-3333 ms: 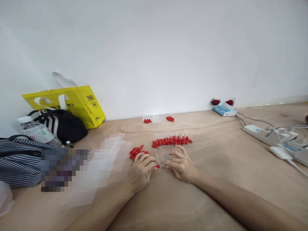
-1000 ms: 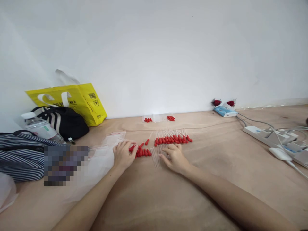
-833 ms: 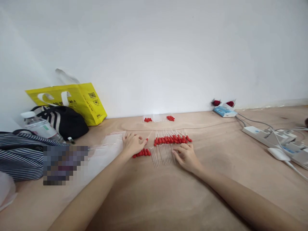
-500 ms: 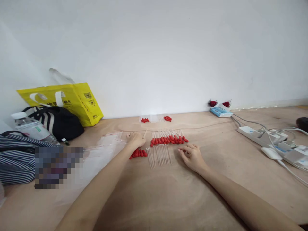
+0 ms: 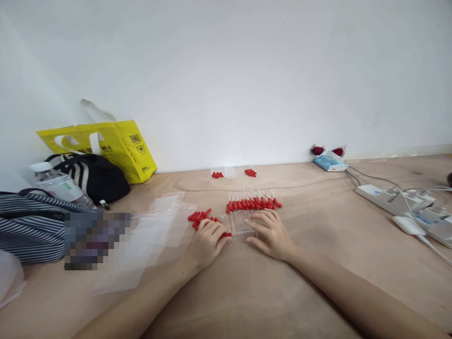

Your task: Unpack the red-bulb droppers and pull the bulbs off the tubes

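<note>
My left hand (image 5: 209,242) is closed around a red rubber bulb (image 5: 226,234) from which a thin clear tube runs right, like a dropper lying level. My right hand (image 5: 271,235) is beside that tube's far end, fingers curved and thumb apart, with nothing plainly gripped. Beneath both hands lies a row of bare clear tubes (image 5: 235,220), partly covered by the fingers. Behind it is a row of droppers with red bulbs (image 5: 252,204), tubes pointing away. Loose red bulbs (image 5: 198,217) are piled just beyond my left hand.
Clear zip bags (image 5: 141,254) are spread at the left. Small bags with red bulbs (image 5: 250,173) lie near the wall. A yellow bag (image 5: 141,160), black bag (image 5: 106,181), bottle (image 5: 65,188) and striped bag (image 5: 31,230) stand left. A power strip (image 5: 381,197) with cables is at the right.
My left hand has moved nearer and to the right from beside the bulb pile, and a bulb with a tube now shows in it. My right hand has shifted left over the bare tubes.
</note>
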`<state>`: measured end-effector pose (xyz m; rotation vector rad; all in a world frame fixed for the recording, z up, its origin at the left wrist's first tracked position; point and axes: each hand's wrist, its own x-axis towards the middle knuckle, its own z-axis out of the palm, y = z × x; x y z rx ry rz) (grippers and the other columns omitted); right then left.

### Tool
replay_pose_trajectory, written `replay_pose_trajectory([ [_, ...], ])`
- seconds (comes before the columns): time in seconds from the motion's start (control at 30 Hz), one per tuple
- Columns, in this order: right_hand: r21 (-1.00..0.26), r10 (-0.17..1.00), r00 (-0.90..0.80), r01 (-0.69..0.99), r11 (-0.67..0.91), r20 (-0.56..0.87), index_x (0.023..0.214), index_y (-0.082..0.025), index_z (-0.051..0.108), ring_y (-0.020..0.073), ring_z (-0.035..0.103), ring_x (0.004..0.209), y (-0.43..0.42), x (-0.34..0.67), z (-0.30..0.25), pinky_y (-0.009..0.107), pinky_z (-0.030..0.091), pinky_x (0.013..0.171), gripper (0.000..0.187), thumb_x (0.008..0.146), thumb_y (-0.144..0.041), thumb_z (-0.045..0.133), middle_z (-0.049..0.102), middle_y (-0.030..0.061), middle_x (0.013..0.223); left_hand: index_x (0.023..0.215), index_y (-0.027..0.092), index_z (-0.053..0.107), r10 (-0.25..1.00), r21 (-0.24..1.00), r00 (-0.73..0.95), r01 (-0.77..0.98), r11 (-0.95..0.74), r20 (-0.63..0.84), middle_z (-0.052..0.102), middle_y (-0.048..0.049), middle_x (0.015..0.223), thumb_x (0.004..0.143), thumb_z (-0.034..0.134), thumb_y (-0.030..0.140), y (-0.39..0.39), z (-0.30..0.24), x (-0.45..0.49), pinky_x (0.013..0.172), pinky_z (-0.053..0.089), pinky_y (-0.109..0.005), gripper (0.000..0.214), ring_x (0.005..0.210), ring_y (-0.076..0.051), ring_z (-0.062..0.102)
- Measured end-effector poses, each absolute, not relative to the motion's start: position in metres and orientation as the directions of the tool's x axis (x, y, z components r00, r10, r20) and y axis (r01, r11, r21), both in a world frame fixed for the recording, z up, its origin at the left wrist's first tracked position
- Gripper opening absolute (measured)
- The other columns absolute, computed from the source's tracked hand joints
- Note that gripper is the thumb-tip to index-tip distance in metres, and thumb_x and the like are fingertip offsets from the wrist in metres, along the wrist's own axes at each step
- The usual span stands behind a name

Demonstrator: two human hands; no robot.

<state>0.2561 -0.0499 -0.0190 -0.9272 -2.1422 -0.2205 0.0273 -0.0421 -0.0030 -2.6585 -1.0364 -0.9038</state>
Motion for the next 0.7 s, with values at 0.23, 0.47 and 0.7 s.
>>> replay_pose_trajectory([
  [0.23,-0.103,0.468,-0.473,0.612,0.784,0.747,0.09,-0.026,0.064,0.0162,0.054,0.088,-0.044,0.236,-0.024,0.044,0.026,0.095,0.013,0.081,-0.029,0.055,0.067,-0.0008,0.075,0.073,0.018,0.055,0.472,0.039,0.586,0.6,-0.799,0.659,0.061,0.0002,0.069,0.081,0.052,0.028,-0.041,-0.004,0.032,0.074,0.036,-0.033,0.013,0.068,-0.015,0.051],
  [0.47,-0.15,0.464,-0.447,0.577,0.803,0.765,0.095,-0.024,0.063,0.0164,0.056,0.086,-0.045,0.235,-0.024,0.043,0.028,0.096,0.017,0.082,-0.024,0.053,0.068,-0.0008,0.07,0.092,0.022,0.06,0.427,0.039,0.622,0.537,-0.843,0.657,0.065,-0.0018,0.091,0.082,0.051,0.027,-0.037,-0.005,0.031,0.089,0.036,-0.037,0.015,0.091,-0.017,0.055],
  [0.7,-0.123,0.428,-0.453,0.561,0.819,0.782,0.094,-0.026,0.063,0.0158,0.057,0.088,-0.047,0.235,-0.023,0.045,0.025,0.098,0.015,0.081,-0.026,0.054,0.069,-0.0019,0.068,0.09,0.023,0.062,0.404,0.011,0.631,0.531,-0.847,0.663,0.066,-0.0011,0.094,0.083,0.049,0.026,-0.037,-0.008,0.03,0.093,0.036,-0.041,0.015,0.098,-0.018,0.054],
])
